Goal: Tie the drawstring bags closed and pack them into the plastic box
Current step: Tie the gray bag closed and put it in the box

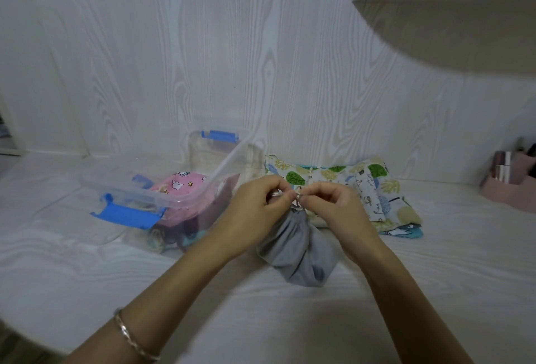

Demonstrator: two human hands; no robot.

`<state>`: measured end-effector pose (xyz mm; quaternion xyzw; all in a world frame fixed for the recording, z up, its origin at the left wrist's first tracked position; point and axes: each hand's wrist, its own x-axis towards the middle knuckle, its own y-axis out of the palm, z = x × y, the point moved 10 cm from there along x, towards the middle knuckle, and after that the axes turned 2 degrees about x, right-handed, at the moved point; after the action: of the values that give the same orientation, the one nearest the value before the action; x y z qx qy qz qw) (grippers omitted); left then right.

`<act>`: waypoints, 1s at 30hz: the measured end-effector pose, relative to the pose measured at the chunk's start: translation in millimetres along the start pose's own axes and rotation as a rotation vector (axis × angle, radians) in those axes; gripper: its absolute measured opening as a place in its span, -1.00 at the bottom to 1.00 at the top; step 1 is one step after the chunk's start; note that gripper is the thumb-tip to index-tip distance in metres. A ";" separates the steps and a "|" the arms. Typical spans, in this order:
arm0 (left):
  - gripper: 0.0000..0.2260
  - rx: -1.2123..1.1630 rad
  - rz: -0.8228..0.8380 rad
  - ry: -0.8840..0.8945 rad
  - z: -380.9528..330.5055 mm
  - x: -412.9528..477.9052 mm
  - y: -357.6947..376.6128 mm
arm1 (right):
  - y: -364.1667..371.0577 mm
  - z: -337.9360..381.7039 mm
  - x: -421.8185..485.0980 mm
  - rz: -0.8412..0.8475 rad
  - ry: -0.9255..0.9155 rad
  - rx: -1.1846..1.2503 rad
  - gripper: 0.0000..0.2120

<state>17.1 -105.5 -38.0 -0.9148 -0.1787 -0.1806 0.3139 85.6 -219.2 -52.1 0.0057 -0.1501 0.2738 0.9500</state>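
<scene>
A grey drawstring bag (298, 250) stands bunched at its neck on the white table, in the middle of the view. My left hand (255, 210) and my right hand (333, 204) meet just above its neck, each pinching an end of the bag's light drawstring (297, 197). To the left stands the clear plastic box (208, 187) with blue latches, holding a pink star-print bag (182, 185) and darker bags beneath it. Behind my hands lies a stack of flat leaf-print bags (385, 189).
The box's clear lid (72, 213) lies flat left of the box. A pink organiser (510, 181) with small bottles stands at the right edge. A white shelf (449, 24) overhangs the upper right. A wood-grain wall closes off the back.
</scene>
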 end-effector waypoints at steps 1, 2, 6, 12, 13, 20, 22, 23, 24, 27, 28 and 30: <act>-0.88 -0.025 -0.021 -0.015 1.8 -0.2 -1.2 | -2.7 5.6 -1.4 -0.037 -0.058 -0.061 -0.83; -0.88 -0.039 -0.041 -0.026 2.8 -0.2 -1.9 | -5.0 11.0 -3.5 -0.077 -0.115 -0.133 -0.84; -0.87 -0.020 -0.037 -0.006 1.0 -0.6 2.3 | -3.2 31.5 -13.7 -0.194 -0.373 -0.496 -0.78; -0.87 0.022 0.002 0.014 1.3 -0.1 1.9 | -0.2 30.1 -11.0 -0.144 -0.328 -0.464 -0.78; -0.87 0.032 -0.001 0.019 0.8 -0.2 0.6 | -1.2 22.7 -7.0 -0.118 -0.236 -0.354 -0.76; -0.87 0.033 -0.009 0.034 -0.1 0.6 -1.4 | 15.1 -14.7 0.8 0.142 0.159 0.282 -0.85; -0.86 0.023 -0.005 0.020 2.0 1.0 -0.6 | 14.3 -13.4 -0.7 0.136 0.137 0.252 -0.88; -0.86 0.020 -0.001 0.011 2.7 0.8 0.1 | 13.7 -10.7 -1.7 0.130 0.115 0.220 -0.90; -0.85 0.018 -0.001 0.002 3.3 0.9 0.9 | 12.1 -7.8 -2.2 0.119 0.087 0.190 -0.91; -0.86 0.006 -0.017 -0.017 4.2 1.2 0.7 | 8.0 2.5 -4.4 0.059 -0.004 0.134 -0.86; -0.86 0.004 -0.024 -0.019 4.3 1.5 0.2 | 7.7 4.5 -5.4 0.043 -0.028 0.117 -0.86; -0.87 0.008 -0.028 -0.019 5.2 1.5 0.0 | 7.8 4.4 -7.6 0.018 -0.046 0.119 -0.83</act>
<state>19.6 -101.9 -41.2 -0.9126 -0.1954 -0.1757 0.3133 74.2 -216.9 -50.6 0.0671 -0.1556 0.2905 0.9417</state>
